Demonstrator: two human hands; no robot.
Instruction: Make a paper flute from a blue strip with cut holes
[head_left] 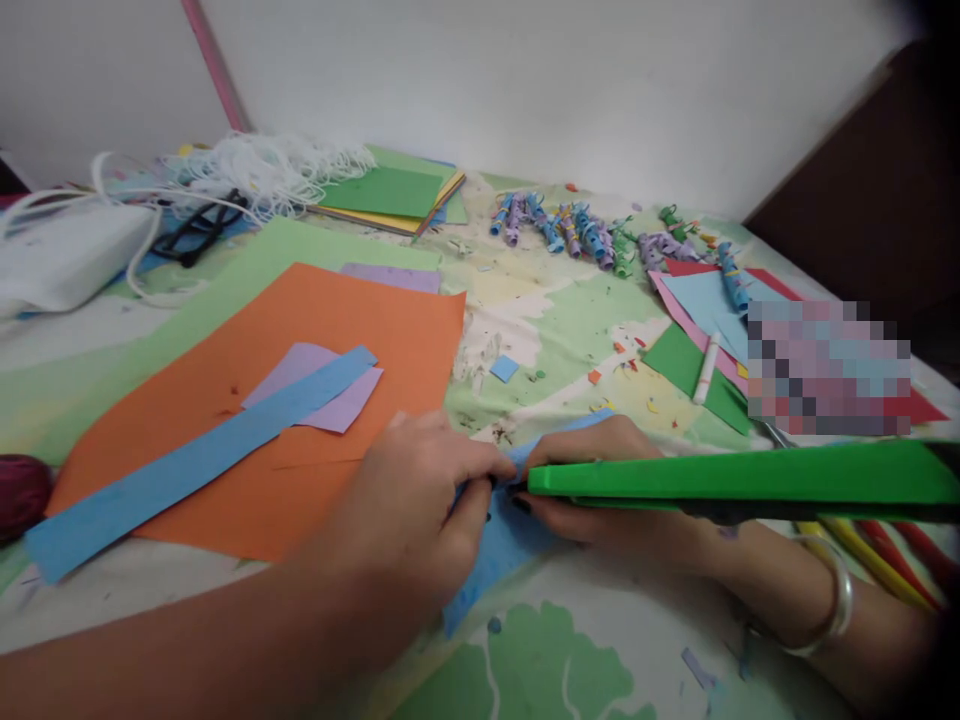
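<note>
The left hand [420, 490] pinched the blue sheet [517, 548] between thumb and fingers. That sheet lay under both hands, showing just below the grip and a little beyond it. Immediately right of the pinch, the right hand [600, 440] had its fingers curled near the left fingertips; a green bar [735, 480] crossed in front (so whether it gripped the bar, the sheet or both, I could not tell). Left of the grip lay an orange sheet [300, 310], a blue strip [202, 455] crossing a lilac piece [349, 408] upon it. Beyond the grip sat paper rolls [589, 232]; beyond and rightward, a white marker [706, 370].
</note>
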